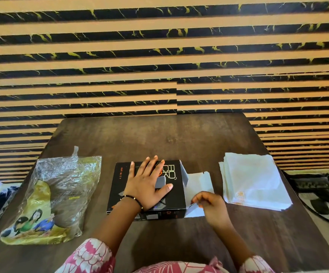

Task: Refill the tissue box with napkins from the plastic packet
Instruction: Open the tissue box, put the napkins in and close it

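Hands (146, 184) steady tissue box (118, 196), pinching its flap (194, 209).

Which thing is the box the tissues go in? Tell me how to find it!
Look at the dark wooden table in front of the striped wall. In its middle, between the crinkly plastic packet and the white napkin stack, lies the tissue box. It is the only black thing there, flat, with orange lettering, the left hand pressing on top and its right end flap open.

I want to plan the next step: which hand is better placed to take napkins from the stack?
Probably right: the right hand lies beside the napkin stack, while the left hand presses on the black box.
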